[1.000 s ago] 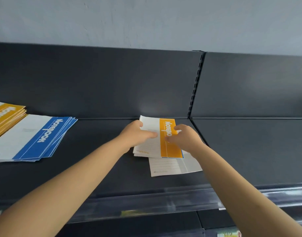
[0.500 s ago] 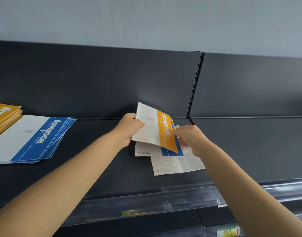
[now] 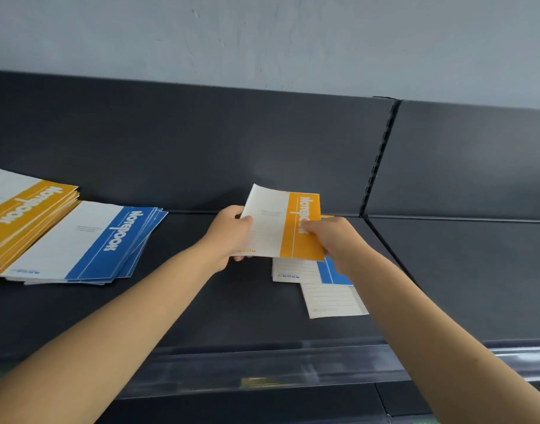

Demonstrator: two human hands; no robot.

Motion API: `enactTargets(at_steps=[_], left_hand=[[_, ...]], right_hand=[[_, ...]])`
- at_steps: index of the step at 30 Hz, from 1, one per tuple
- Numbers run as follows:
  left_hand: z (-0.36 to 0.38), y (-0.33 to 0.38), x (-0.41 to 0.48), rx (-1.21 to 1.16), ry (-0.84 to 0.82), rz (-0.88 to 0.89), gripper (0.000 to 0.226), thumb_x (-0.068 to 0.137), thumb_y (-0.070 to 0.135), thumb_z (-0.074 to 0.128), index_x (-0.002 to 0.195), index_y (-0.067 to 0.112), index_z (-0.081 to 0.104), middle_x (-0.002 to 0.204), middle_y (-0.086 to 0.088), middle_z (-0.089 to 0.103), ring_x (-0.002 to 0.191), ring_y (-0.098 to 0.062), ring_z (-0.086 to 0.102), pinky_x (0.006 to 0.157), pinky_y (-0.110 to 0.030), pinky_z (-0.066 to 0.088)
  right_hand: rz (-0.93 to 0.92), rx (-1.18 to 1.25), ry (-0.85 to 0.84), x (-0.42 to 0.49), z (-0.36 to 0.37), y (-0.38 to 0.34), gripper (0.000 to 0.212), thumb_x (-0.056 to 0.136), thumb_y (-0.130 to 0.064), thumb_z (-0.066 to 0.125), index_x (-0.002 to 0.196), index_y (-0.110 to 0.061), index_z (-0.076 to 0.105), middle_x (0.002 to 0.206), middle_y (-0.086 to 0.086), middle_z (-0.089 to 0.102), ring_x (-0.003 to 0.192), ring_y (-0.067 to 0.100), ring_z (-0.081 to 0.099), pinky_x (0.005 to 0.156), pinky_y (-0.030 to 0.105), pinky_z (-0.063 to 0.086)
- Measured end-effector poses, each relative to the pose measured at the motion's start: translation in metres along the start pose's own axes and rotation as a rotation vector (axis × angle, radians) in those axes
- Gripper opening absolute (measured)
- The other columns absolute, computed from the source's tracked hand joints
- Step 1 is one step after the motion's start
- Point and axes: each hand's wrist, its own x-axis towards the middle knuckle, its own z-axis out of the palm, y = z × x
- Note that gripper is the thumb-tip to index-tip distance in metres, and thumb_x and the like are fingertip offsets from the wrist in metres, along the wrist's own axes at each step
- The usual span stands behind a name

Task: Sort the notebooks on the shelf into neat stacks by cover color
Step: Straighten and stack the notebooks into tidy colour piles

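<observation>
Gripping the orange notebook [image 3: 281, 224] by both side edges, left hand [image 3: 229, 237] on its white margin, right hand [image 3: 333, 243] pinching its orange band, clear of the blue notebook [image 3: 334, 273] under the right hand, likely bound for the orange stack [image 3: 24, 215] well left of both hands.

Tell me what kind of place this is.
Likely a shop, probably a stationery aisle: a dark metal shelf with a slotted upright in its back panel, a clear price-label strip along the front edge, and an orange stack and a blue stack of identical notebooks.
</observation>
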Motion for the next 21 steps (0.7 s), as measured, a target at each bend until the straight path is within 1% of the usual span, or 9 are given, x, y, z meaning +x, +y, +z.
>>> enactTargets(at_steps=[2,3,5,7,10,12,14,17,21], left_hand=[[-0.013,-0.003,0.0,0.134,0.044,0.06,0.023,0.099,0.017,0.042,0.119,0.018,0.052,0.099,-0.001,0.061,0.073,-0.019,0.059,0.046,-0.029,0.047],[-0.021,-0.004,0.001,0.225,0.052,0.088,0.023,0.097,0.021,0.046,0.119,0.017,0.052,0.104,0.0,0.062,0.083,-0.02,0.061,0.059,-0.035,0.054],[-0.037,-0.009,0.0,0.426,0.038,0.107,0.031,0.092,0.028,0.057,0.12,0.017,0.05,0.11,0.002,0.061,0.095,-0.02,0.06,0.075,-0.038,0.055],[-0.051,-0.014,-0.002,0.583,0.046,0.13,0.042,0.088,0.036,0.062,0.123,0.017,0.049,0.114,0.001,0.06,0.098,-0.02,0.059,0.074,-0.035,0.053],[-0.074,-0.025,-0.01,0.736,0.15,0.187,0.051,0.087,0.044,0.06,0.128,0.017,0.046,0.12,-0.002,0.057,0.103,-0.023,0.059,0.075,-0.037,0.054],[-0.092,-0.035,-0.019,0.788,0.211,0.186,0.054,0.088,0.047,0.06,0.13,0.018,0.043,0.122,-0.003,0.057,0.104,-0.023,0.06,0.076,-0.037,0.056],[-0.111,-0.045,-0.03,0.826,0.257,0.161,0.059,0.088,0.05,0.06,0.134,0.02,0.041,0.126,-0.002,0.056,0.108,-0.023,0.06,0.073,-0.033,0.055],[-0.141,-0.054,-0.047,0.905,0.335,0.082,0.062,0.087,0.055,0.059,0.135,0.021,0.04,0.126,-0.001,0.054,0.109,-0.021,0.059,0.068,-0.03,0.044],[-0.184,-0.06,-0.066,0.993,0.399,0.009,0.064,0.086,0.058,0.057,0.132,0.016,0.044,0.128,-0.004,0.054,0.111,-0.025,0.057,0.078,-0.036,0.049]], right_hand=[[-0.044,-0.116,0.005,0.0,0.012,-0.004,0.012,0.095,-0.018,0.057,0.105,-0.013,0.054,0.112,0.007,0.064,0.103,0.026,0.063,0.081,0.034,0.052],[-0.066,-0.172,0.018,-0.003,0.019,-0.007,0.019,0.095,-0.017,0.056,0.113,-0.013,0.052,0.109,0.006,0.061,0.103,0.026,0.061,0.078,0.034,0.051],[-0.113,-0.268,0.032,-0.005,0.036,-0.01,0.035,0.094,-0.017,0.057,0.126,-0.01,0.046,0.099,0.003,0.052,0.097,0.025,0.057,0.079,0.035,0.049],[-0.17,-0.346,0.033,-0.008,0.054,-0.014,0.04,0.093,-0.021,0.058,0.129,-0.009,0.044,0.095,0.001,0.051,0.09,0.021,0.052,0.079,0.034,0.047],[-0.239,-0.379,0.021,-0.015,0.084,-0.02,0.05,0.091,-0.031,0.059,0.133,-0.012,0.041,0.118,0.005,0.057,0.106,0.025,0.055,0.083,0.035,0.045],[-0.286,-0.403,-0.011,-0.022,0.104,-0.024,0.051,0.091,-0.035,0.059,0.133,-0.013,0.041,0.124,0.004,0.056,0.111,0.026,0.055,0.08,0.033,0.042],[-0.343,-0.376,-0.068,-0.029,0.125,-0.025,0.047,0.09,-0.033,0.06,0.13,-0.013,0.044,0.12,0.002,0.059,0.106,0.024,0.056,0.078,0.032,0.042],[-0.423,-0.359,-0.188,-0.038,0.153,-0.03,0.036,0.09,-0.03,0.061,0.12,-0.018,0.045,0.095,-0.008,0.055,0.088,0.015,0.051,0.075,0.03,0.043],[-0.463,-0.266,-0.315,-0.049,0.188,-0.043,0.038,0.088,-0.03,0.065,0.12,-0.022,0.046,0.093,-0.014,0.055,0.092,0.014,0.057,0.078,0.034,0.05]])
